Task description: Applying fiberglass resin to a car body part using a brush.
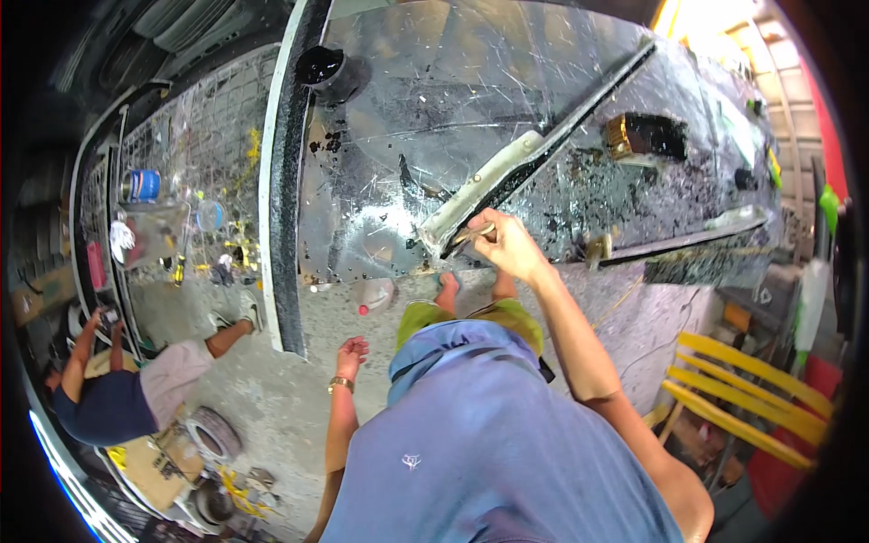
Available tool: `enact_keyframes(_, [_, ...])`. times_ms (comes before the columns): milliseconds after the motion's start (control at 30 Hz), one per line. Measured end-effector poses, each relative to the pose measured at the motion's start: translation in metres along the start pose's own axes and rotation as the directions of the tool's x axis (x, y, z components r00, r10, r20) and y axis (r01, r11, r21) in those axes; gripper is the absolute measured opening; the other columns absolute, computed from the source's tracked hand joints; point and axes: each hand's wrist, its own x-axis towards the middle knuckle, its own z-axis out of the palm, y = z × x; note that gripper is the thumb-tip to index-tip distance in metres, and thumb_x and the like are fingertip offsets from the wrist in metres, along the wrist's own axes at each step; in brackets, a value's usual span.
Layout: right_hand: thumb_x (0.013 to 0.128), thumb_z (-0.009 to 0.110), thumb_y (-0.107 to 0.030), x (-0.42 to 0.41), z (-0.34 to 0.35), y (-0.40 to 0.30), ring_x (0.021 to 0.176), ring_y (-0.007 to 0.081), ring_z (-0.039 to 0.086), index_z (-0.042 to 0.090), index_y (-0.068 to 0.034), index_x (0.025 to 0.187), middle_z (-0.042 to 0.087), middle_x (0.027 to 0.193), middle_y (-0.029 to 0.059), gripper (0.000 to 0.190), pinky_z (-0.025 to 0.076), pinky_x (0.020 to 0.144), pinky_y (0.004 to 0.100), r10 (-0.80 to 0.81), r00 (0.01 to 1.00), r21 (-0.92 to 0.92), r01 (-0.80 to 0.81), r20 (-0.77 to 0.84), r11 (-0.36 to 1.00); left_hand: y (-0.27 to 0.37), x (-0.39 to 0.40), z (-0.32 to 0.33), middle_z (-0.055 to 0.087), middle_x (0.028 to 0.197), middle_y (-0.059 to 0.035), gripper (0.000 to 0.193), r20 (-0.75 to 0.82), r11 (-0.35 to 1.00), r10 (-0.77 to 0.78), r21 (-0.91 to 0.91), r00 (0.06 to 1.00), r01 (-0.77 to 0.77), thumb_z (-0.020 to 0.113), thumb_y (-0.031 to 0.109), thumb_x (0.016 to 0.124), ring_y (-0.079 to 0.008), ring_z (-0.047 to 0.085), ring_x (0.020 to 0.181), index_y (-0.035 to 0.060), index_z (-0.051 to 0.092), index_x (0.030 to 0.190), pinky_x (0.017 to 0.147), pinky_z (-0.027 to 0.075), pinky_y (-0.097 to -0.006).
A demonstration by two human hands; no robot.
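Note:
My right hand [508,246] reaches over the metal-topped table [380,224] and grips a small pale-handled tool [483,231], perhaps a brush; its working end is mostly hidden. It is beside the lower end of a long narrow part [475,180] lying diagonally, with a pale flange and a glossy black face. Away from the table, my left hand [351,354] hangs at my side, fingers slightly apart and holding nothing, a watch on the wrist. A cup of black liquid [322,66] stands at the far left of the table.
A similar long part [686,237] and a black-smeared block [648,138] lie at the right. A bottle with a red cap [375,297] is on the floor. Behind a black-and-white post [282,203], another person [112,400] sits at the left. A yellow slatted chair [750,397] stands at the right.

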Motion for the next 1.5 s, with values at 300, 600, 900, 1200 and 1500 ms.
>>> enact_keyframes(300, [0.079,0.058,-0.009,-0.004,-0.031,-0.011,0.063,0.0246,0.060,0.059,-0.002,0.090,0.063,0.078,0.0130,0.014,0.048,0.062,0.0337,-0.130,0.939,-0.217,0.061,-0.318,0.974,-0.024,-0.003,0.004,0.065,0.100,-0.0048,0.026,-0.030,1.000,-0.030,-0.009,0.999,0.030,0.049,0.017,0.090,-0.0117,0.061,0.080,0.0072,0.057,0.113,0.066,0.048,-0.0269])
enact_keyframes(600, [0.079,0.060,-0.014,-0.013,0.007,-0.034,0.071,0.0255,0.060,0.061,-0.006,0.095,0.061,0.086,0.0104,0.018,0.048,0.065,0.0336,-0.161,0.986,-0.461,0.121,-0.048,0.879,-0.020,0.003,0.015,0.065,0.101,-0.0052,0.027,-0.015,1.000,-0.011,0.003,1.000,0.011,0.051,0.015,0.088,-0.0116,0.061,0.079,0.0075,0.058,0.113,0.069,0.048,-0.0288])
enact_keyframes(900, [0.075,0.054,-0.007,0.005,-0.003,-0.014,0.065,0.0064,0.053,0.057,-0.001,0.088,0.058,0.071,0.0003,0.015,0.044,0.057,0.0245,0.015,0.962,0.143,-0.055,0.272,0.988,-0.024,0.006,0.005,0.066,0.099,-0.0050,0.025,-0.021,1.000,0.006,-0.011,1.000,-0.006,0.051,0.015,0.088,-0.0109,0.061,0.078,0.0074,0.058,0.111,0.067,0.048,-0.0272])
enact_keyframes(1200, [0.079,0.055,-0.007,-0.016,-0.008,-0.021,0.070,0.0064,0.055,0.056,-0.002,0.094,0.060,0.077,0.0006,0.015,0.045,0.060,0.0223,0.015,0.973,0.140,-0.048,0.230,0.989,-0.022,0.010,0.009,0.066,0.100,-0.0065,0.028,-0.010,0.999,0.038,0.038,0.999,-0.037,0.053,0.015,0.087,-0.0127,0.062,0.080,0.0064,0.058,0.114,0.066,0.048,-0.0275])
enact_keyframes(1500, [0.081,0.058,-0.006,-0.056,-0.055,-0.061,0.072,0.0050,0.048,0.060,-0.002,0.090,0.057,0.078,-0.0016,0.011,0.039,0.064,0.0214,0.045,0.999,0.135,-0.042,-0.021,0.990,-0.024,0.016,0.012,0.065,0.101,-0.0072,0.029,0.009,0.998,0.046,0.038,0.999,-0.046,0.054,0.018,0.088,-0.0161,0.063,0.084,0.0067,0.057,0.114,0.070,0.050,-0.0314])
